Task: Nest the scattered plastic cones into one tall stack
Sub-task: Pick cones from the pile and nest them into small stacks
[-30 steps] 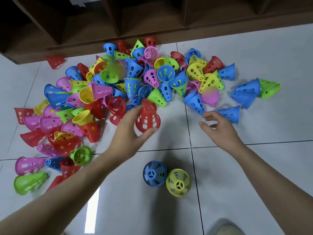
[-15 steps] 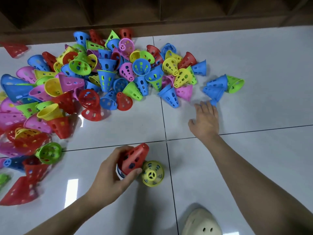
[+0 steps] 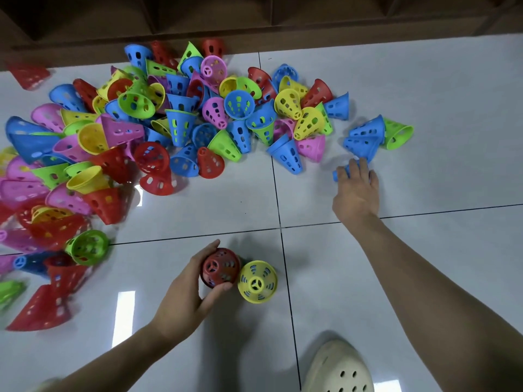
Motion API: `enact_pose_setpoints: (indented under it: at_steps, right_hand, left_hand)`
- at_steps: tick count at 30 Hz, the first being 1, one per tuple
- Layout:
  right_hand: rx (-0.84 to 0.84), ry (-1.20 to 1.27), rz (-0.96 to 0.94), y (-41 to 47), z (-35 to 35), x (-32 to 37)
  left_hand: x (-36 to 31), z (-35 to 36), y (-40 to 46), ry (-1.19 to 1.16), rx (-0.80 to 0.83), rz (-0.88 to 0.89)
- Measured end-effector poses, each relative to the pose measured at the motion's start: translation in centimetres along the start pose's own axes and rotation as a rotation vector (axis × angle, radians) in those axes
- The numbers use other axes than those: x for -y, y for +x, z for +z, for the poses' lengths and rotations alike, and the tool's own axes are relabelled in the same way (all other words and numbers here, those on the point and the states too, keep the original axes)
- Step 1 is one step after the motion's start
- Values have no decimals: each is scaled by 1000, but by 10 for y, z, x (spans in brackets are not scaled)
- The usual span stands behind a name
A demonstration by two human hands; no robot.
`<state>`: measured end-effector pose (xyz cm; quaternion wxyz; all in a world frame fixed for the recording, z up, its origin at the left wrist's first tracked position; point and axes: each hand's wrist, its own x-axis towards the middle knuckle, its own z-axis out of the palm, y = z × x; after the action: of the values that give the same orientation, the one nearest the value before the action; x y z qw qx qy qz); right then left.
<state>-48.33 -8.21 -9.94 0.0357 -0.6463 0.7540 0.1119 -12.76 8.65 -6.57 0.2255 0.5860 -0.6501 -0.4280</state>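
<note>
Head view shows my left hand [image 3: 184, 290] has just lowered the red cone [image 3: 220, 267], fingers wrapped around it, beside the yellow cone [image 3: 257, 281], starting the stack, while right-hand fingers [image 3: 357, 172] cover a blue cone [image 3: 339, 174].

Hands [image 3: 185, 292] on cones [image 3: 220, 267] (scattered pile)

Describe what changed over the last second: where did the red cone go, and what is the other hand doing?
The left hand carried the red cone from the pile's edge down over the blue cone that stood beside the yellow cone; the blue one no longer shows. It still grips the red cone. The right hand reached out to a blue cone by the right-hand cluster and now covers it. The yellow cone and the pile stayed put.
</note>
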Motion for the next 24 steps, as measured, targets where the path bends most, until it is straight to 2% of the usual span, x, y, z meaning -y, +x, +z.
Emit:
enact_pose_setpoints:
  at_steps: [3, 9, 13, 16, 18, 21, 24]
  right_hand:
    - [-29, 57, -10, -4, 5, -5]
    - [-190, 305, -72, -7, 16, -17]
    - [-309, 513, -185, -20, 18, -16]
    - [-339, 624, -181, -31, 18, -16]
    - [-374, 610, -170, -35, 17, -17]
    - [-395, 395, -122, -33, 17, -23]
    - [-210, 281, 4, -24, 13, -27]
  left_hand:
    - [-3, -2, 8, -19, -2, -9]
    - [-4, 5, 22, -76, 18, -11]
    - [-5, -2, 30, -116, 90, 100]
    - [-4, -13, 45, -118, 39, 175]
    - [-7, -20, 63, -116, 2, 176]
    - [-18, -28, 100, -51, -20, 177]
    - [-30, -26, 147, 87, -12, 189]
